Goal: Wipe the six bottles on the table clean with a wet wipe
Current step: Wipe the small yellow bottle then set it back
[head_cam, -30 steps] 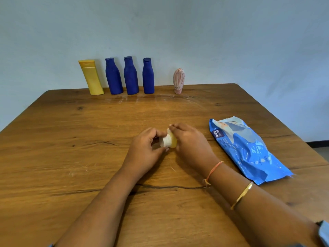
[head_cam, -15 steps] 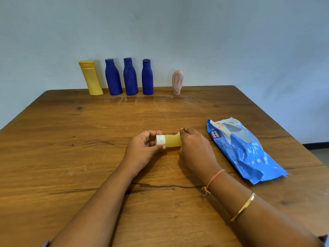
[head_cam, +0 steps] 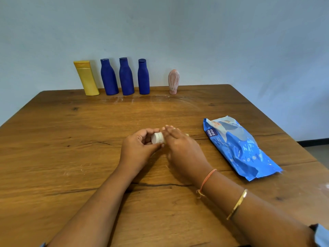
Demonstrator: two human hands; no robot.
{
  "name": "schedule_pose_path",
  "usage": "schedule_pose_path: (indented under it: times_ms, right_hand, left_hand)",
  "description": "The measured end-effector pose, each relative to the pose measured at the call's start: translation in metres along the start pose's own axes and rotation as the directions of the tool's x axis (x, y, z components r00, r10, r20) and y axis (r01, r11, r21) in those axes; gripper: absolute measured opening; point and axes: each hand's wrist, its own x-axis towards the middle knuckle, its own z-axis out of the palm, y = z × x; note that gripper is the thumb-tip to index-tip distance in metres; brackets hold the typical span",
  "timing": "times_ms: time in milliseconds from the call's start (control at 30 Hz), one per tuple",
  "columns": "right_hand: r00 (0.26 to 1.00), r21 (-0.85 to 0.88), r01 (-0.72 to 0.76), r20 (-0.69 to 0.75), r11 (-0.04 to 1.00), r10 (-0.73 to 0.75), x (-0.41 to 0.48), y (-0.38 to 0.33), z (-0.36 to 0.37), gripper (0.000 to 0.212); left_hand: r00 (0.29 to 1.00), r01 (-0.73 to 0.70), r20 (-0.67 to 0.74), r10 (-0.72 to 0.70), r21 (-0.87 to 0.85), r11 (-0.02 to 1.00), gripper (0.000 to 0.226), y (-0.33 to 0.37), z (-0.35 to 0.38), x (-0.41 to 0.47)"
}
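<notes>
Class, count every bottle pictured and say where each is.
6. At the far edge of the table, left to right: a yellow bottle, three blue bottles, a pink bottle. A small white-capped bottle is held by the left hand and right hand.

Six bottles in all: one tall yellow bottle (head_cam: 86, 78), three dark blue bottles (head_cam: 109, 77) (head_cam: 126, 77) (head_cam: 143, 77), one pink ribbed bottle (head_cam: 173, 81) and one small white-capped bottle (head_cam: 157, 138). One blue wet-wipe pack (head_cam: 238, 148). One wooden tabletop (head_cam: 71, 139). Two hands: left hand (head_cam: 138, 148), right hand (head_cam: 181, 148). Two wristbands: one orange thread (head_cam: 206, 180), one gold bangle (head_cam: 237, 204).
</notes>
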Motion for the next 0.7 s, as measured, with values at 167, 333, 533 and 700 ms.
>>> schedule_pose_path:
  times_ms: [167, 333, 533, 700]
  right_hand:
    - [0.924, 0.147, -0.382, 0.074, 0.913, 0.375, -0.001, 0.036, -0.003, 0.047]
    - [0.953, 0.193, -0.291, -0.022, 0.937, 0.301, -0.003, 0.015, 0.002, 0.048]
    - [0.986, 0.333, -0.081, -0.112, 0.939, 0.125, 0.000, -0.018, 0.001, 0.051]
    - [0.995, 0.172, -0.095, -0.006, 0.981, 0.097, -0.001, 0.002, 0.002, 0.054]
  left_hand:
    - [0.997, -0.055, 0.063, 0.049, 0.092, 0.994, 0.042, -0.004, -0.003, 0.002]
    - [0.994, -0.083, 0.079, 0.073, 0.125, 0.989, 0.040, -0.007, -0.003, 0.002]
    - [0.989, -0.145, 0.063, 0.134, 0.205, 0.968, 0.040, -0.004, -0.003, -0.002]
    - [0.992, -0.106, 0.083, 0.093, 0.161, 0.981, 0.044, -0.006, -0.006, 0.000]
